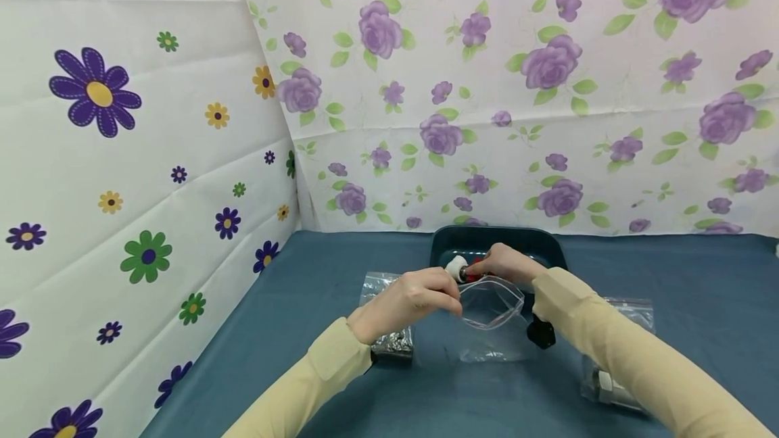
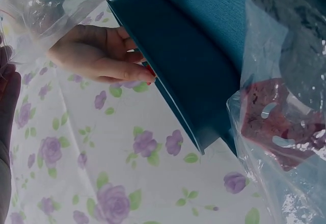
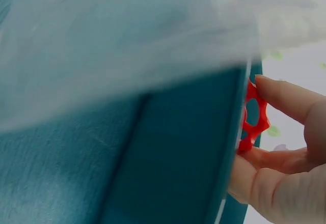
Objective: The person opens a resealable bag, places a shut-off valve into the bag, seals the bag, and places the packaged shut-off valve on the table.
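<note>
My left hand (image 1: 414,299) pinches the rim of a clear zip bag (image 1: 491,350), whose mouth gapes toward the tray. Over the near side of a dark teal tray (image 1: 499,234), my right hand (image 1: 508,263) reaches in. Its thumb and fingers grip a red scalloped handwheel (image 3: 262,117) at the tray's edge. Beside those fingertips in the head view is a white piece (image 1: 456,268) with a metallic end. The tray wall hides part of the right hand's fingers in the left wrist view.
Left of the hands lies a clear bag (image 1: 372,284) with a dark block-like item. Under the right forearm is another bag (image 1: 635,313) with a metal fitting (image 1: 615,392). A black knob-like piece (image 1: 540,333) sits near the right sleeve. Flowered cloth (image 1: 389,174) hangs behind the table.
</note>
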Available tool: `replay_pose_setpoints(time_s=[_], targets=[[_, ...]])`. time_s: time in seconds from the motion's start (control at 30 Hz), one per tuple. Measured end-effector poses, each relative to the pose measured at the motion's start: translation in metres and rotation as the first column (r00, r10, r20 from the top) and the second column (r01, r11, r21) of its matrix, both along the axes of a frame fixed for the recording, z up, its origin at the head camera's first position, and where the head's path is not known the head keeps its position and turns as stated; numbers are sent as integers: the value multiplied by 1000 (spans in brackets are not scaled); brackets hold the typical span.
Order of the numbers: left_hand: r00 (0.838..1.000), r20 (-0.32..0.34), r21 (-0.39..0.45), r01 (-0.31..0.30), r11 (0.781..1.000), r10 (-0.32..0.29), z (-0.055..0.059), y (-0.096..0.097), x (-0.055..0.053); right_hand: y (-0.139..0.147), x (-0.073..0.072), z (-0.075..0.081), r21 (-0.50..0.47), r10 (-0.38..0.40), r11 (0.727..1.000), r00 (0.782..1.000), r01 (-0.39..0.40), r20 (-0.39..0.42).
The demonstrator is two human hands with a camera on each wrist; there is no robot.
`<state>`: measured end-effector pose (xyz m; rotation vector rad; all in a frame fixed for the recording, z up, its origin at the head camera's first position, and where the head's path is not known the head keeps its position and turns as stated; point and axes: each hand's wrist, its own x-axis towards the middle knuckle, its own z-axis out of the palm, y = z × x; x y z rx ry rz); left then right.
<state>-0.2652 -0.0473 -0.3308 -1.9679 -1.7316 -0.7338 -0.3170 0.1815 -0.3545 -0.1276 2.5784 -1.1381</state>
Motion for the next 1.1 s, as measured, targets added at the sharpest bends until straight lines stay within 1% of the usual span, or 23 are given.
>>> replay_pose_setpoints(time_s=[0.07, 0.17, 0.27, 0.33, 0.43, 0.47, 0.53, 0.67, 0.77, 0.93, 1.1], targets=[[1000, 8, -3, -3, 1000, 3, 0, 0, 1, 1, 0, 3, -18, -5, 1000, 1000, 5, -14], [1000, 14, -8, -7, 1000, 7, 0, 0, 1, 4, 1, 6, -33, -29, 999, 1000, 28, -10], [1000, 7, -10, -17, 1000, 17, 1, 1, 0, 8, 2, 10, -86, -61, 995, 998, 59, -12], [1000, -2, -10, -26, 1000, 26, 1, 2, 0, 11, 1, 12, -161, -85, 983, 996, 84, -1], [999, -10, -11, -33, 999, 33, 0, 3, -1, 16, 1, 18, -264, -113, 958, 994, 112, 13], [999, -11, -11, -32, 999, 32, 0, 3, -1, 18, 1, 20, -290, -116, 950, 993, 116, 15], [1000, -9, -9, -25, 1000, 25, 0, 4, -2, 22, 2, 26, -315, -116, 943, 993, 111, 2], [1000, -10, -7, -19, 1000, 18, 0, 6, -3, 33, 4, 34, -313, -85, 948, 993, 55, -81], [1000, -9, -7, -20, 1000, 20, 1, 8, -3, 40, 7, 39, -298, -78, 954, 988, 36, -131], [1000, -9, 2, -13, 1000, 13, 1, 11, -3, 50, 13, 46, -255, -98, 965, 982, 55, -161], [1000, -16, 2, -2, 1000, 2, 2, 13, -5, 57, 17, 51, -197, -89, 979, 977, 50, -193]])
